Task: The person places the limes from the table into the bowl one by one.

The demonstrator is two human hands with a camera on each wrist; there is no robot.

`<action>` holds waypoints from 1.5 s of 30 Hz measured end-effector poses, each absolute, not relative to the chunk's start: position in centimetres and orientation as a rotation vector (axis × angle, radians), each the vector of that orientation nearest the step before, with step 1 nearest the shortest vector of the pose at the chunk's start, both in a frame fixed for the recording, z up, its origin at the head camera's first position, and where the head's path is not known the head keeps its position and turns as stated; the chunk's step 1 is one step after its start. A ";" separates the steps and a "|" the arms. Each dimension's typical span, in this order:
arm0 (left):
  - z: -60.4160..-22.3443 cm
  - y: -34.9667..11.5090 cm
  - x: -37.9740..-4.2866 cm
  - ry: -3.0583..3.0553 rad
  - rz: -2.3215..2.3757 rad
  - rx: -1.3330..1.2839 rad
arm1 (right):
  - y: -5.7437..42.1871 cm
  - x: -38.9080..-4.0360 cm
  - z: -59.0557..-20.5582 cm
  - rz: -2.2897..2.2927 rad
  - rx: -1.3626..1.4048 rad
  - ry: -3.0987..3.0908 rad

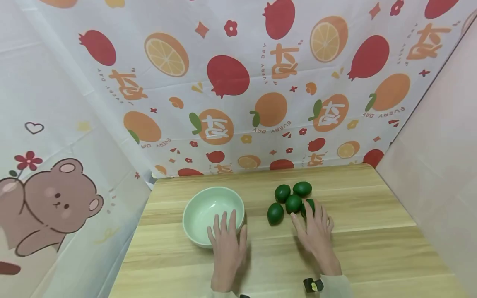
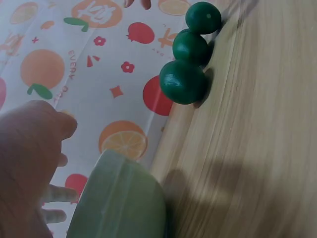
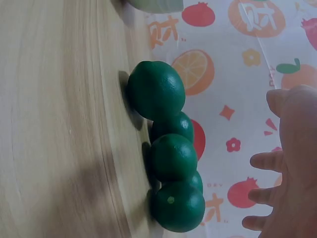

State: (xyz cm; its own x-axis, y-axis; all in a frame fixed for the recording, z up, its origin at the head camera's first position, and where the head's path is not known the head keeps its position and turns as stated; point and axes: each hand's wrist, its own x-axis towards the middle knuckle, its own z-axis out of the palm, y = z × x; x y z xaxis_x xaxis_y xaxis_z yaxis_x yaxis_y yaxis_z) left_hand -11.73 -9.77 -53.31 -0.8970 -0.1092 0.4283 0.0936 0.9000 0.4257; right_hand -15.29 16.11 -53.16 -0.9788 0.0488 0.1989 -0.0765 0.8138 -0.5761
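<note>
A pale green bowl (image 1: 199,213) sits on the left part of the table. My left hand (image 1: 227,250) is over its near right rim with the fingers straight and spread; whether they touch it I cannot tell. To the right lie several dark green, smooth limes (image 1: 275,213) in a loose cluster. Over the nearest right one, which it partly covers, my right hand (image 1: 316,231) reaches with spread fingers. In the right wrist view that hand (image 3: 297,163) is apart from the limes (image 3: 156,90) and holds nothing. The left wrist view shows the bowl's outer wall (image 2: 121,198) beside my left hand (image 2: 29,153).
The wood-grain table (image 1: 365,256) carries the bowl and limes. A fruit-print cloth (image 1: 246,103) stands behind its far edge. On the left hangs a cloth with a bear print (image 1: 59,198), and a pale wall (image 1: 439,157) closes the right side.
</note>
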 end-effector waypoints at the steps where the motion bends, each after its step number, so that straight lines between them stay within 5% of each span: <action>1: -53.2 -9.9 -11.8 -2.605 -0.611 0.015 | 16.1 -15.4 -53.1 0.897 0.032 -2.793; 45: -52.0 -17.6 -13.4 -2.573 -0.589 0.116 | 14.5 -17.2 -50.4 0.869 0.272 -2.767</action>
